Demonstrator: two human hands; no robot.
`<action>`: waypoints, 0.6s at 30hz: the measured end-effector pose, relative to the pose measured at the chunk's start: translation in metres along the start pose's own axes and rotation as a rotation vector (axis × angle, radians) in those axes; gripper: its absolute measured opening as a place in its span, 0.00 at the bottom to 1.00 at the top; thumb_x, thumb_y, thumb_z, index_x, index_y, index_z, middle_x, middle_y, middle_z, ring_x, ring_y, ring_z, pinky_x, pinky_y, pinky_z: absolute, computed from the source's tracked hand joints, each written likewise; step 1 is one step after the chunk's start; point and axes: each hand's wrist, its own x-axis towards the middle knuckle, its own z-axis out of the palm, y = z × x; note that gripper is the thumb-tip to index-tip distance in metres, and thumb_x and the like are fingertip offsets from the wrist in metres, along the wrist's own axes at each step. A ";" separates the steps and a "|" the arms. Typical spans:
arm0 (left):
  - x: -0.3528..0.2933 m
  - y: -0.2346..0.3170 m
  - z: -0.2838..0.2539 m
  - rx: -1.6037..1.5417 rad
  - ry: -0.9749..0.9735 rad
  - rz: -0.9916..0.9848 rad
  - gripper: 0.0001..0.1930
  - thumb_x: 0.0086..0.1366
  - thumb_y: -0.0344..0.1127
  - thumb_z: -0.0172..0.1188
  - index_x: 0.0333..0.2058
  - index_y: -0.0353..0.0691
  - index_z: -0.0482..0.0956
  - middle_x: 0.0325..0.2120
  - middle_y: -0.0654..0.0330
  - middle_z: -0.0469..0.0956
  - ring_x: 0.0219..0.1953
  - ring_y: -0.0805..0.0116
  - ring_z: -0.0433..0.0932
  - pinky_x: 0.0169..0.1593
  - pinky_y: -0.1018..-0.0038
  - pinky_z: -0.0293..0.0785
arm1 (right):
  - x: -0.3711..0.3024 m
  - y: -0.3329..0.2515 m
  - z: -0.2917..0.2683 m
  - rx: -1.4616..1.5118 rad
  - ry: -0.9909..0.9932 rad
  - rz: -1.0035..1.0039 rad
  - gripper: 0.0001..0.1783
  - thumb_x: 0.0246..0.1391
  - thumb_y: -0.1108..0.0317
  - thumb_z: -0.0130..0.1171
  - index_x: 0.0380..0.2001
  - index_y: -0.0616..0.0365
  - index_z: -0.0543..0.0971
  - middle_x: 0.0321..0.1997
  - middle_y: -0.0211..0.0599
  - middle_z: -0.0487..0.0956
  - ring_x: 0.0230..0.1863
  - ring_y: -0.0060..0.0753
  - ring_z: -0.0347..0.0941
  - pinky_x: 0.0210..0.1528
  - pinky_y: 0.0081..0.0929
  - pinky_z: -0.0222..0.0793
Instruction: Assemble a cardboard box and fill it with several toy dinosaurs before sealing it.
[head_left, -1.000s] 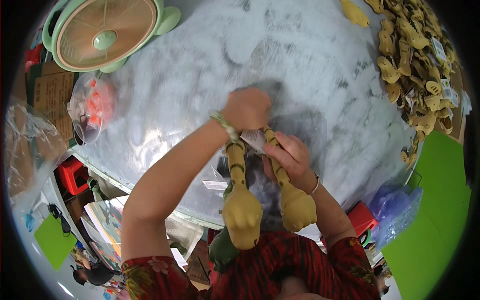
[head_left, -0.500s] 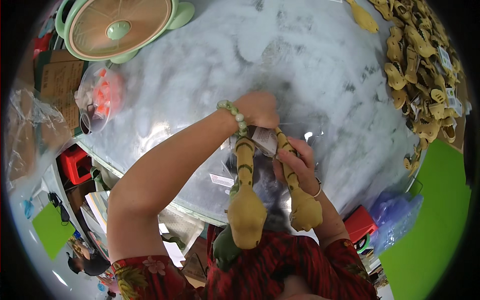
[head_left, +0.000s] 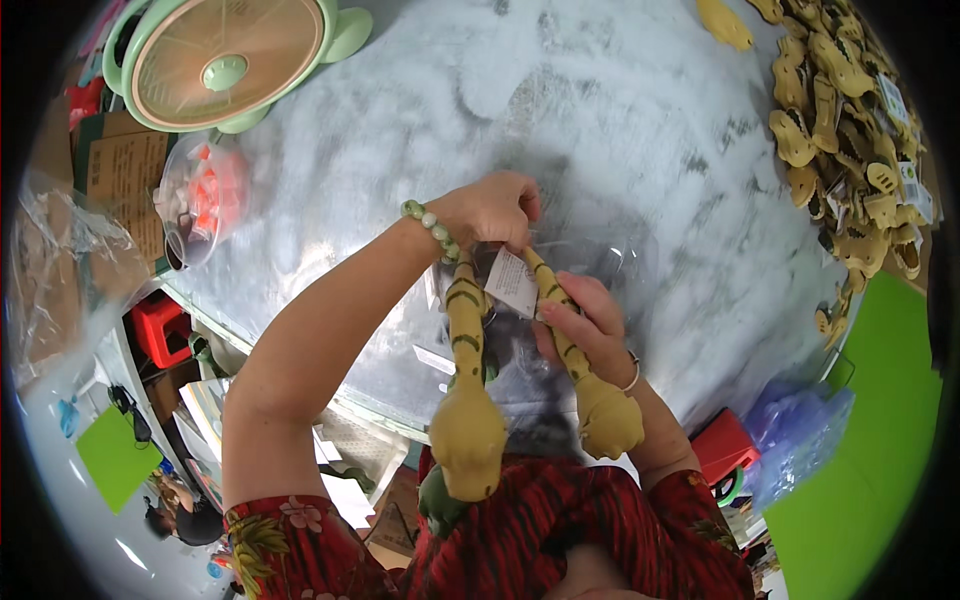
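Note:
My right hand [head_left: 590,318] is wrapped around a yellow snake-like toy [head_left: 606,415] with dark bands, its rounded end toward my body. Just beyond, my left hand [head_left: 492,208] has its fingers pinched together at the thin far end of that toy. What they pinch is too small to make out. A white printed tag [head_left: 512,283] hangs below the left fingertips. A second banded yellow toy [head_left: 468,440] lies left of the tag, its thin end under my left wrist. Part of a green toy [head_left: 440,502] shows beneath it.
Many similar tan toys [head_left: 840,130] are heaped at the far right; one toy [head_left: 724,24] lies apart. A green-rimmed round lid [head_left: 225,72] and a clear tub [head_left: 206,195] with orange pieces are at the left. Clear plastic [head_left: 610,250] lies past my hands. Blue plastic [head_left: 795,435] hangs at the right edge.
My left hand has shifted a little left and away from my body. The tag has moved left and shows more of its face. My right hand keeps its grip.

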 end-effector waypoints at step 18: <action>-0.006 -0.005 0.001 -0.047 0.038 0.094 0.11 0.31 0.18 0.48 0.20 0.31 0.63 0.16 0.57 0.66 0.24 0.68 0.72 0.23 0.77 0.67 | 0.017 0.000 0.013 -0.136 -0.049 -0.113 0.19 0.27 0.77 0.59 0.31 0.57 0.73 0.36 0.42 0.69 0.24 0.37 0.67 0.24 0.26 0.65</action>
